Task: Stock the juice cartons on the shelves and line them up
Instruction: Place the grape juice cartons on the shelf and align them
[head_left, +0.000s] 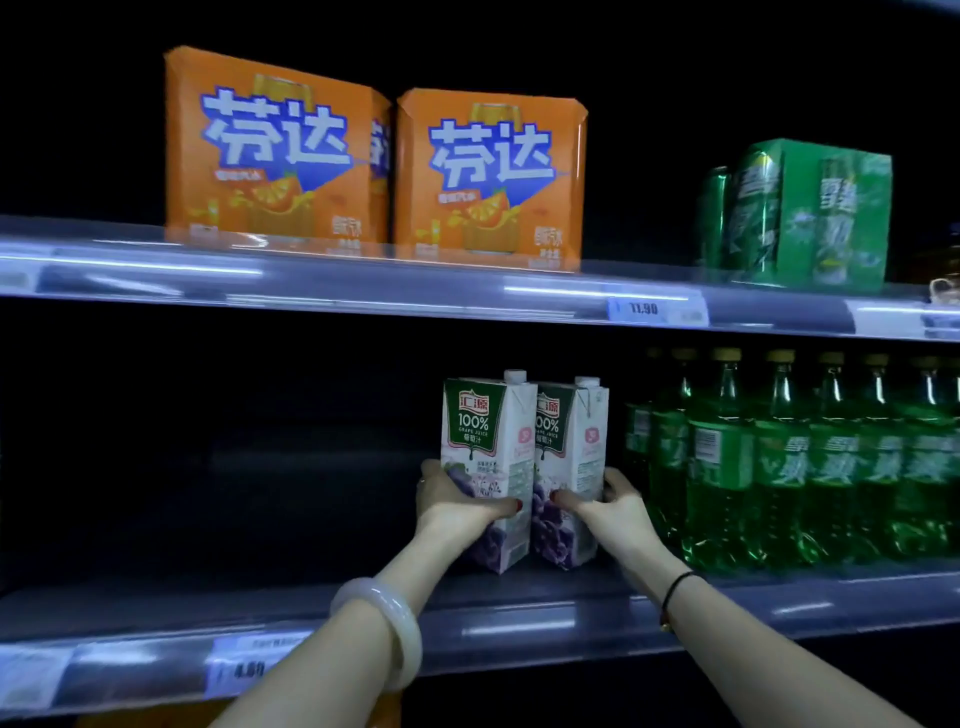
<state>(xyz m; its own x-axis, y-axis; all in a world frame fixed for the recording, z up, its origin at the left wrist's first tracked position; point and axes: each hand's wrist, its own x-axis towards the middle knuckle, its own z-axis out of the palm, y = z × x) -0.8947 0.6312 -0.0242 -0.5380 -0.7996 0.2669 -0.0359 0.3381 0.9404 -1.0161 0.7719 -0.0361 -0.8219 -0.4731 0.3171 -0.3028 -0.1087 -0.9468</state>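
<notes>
Two bare forearms reach in, a pale bracelet (385, 626) on the left wrist and a thin black band (675, 586) on the right one. The left hand (457, 501) grips the left juice carton (485, 452), thumb on its front and fingers curled round its side. The right hand (609, 506) grips the right juice carton (571, 457) in the same way. Both cartons stand upright on the lower shelf (519, 626), touching each other, just left of the green bottles (779, 467), at least six in front. On the upper shelf (363, 291) stand two orange packs (280, 150) and one green pack of cans (810, 213).
</notes>
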